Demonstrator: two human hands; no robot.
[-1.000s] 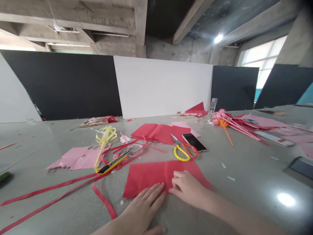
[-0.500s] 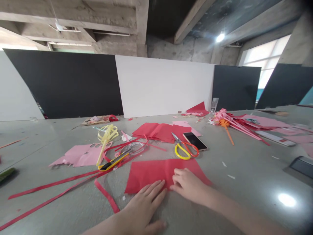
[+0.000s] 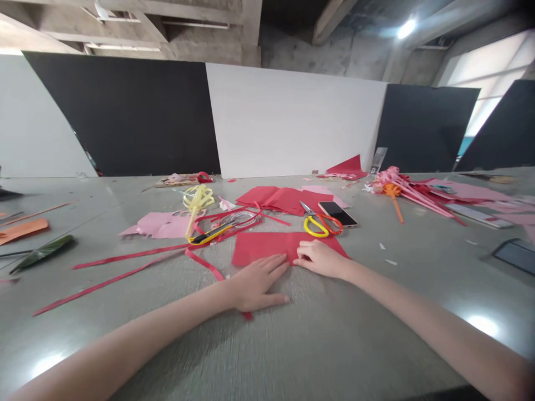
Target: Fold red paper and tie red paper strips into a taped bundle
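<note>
A red sheet of paper (image 3: 263,245) lies flat on the grey table in front of me. My left hand (image 3: 258,282) is open, its fingers stretched over the sheet's near edge and the thumb pointing right on the tabletop. Close beside it, my right hand (image 3: 320,258) is closed, with curled fingers pressed at the near edge of the same sheet. Just beyond the sheet are scissors (image 3: 316,225) with yellow and orange handles. A yellow utility knife (image 3: 213,232) rests to the left, and a red strip (image 3: 204,264) runs under my left wrist.
Folded red paper (image 3: 270,199) and a phone (image 3: 336,214) lie behind the scissors. A yellow ribbon flower (image 3: 198,200) and cut pink paper (image 3: 161,225) are to the left. Pink ribbons (image 3: 430,206) are at the right. White and black panels (image 3: 296,122) stand along the back.
The camera view has tilted down, so more of both forearms and the left side of the table shows. My hands stay at the red sheet's near edge in much the same pose.
</note>
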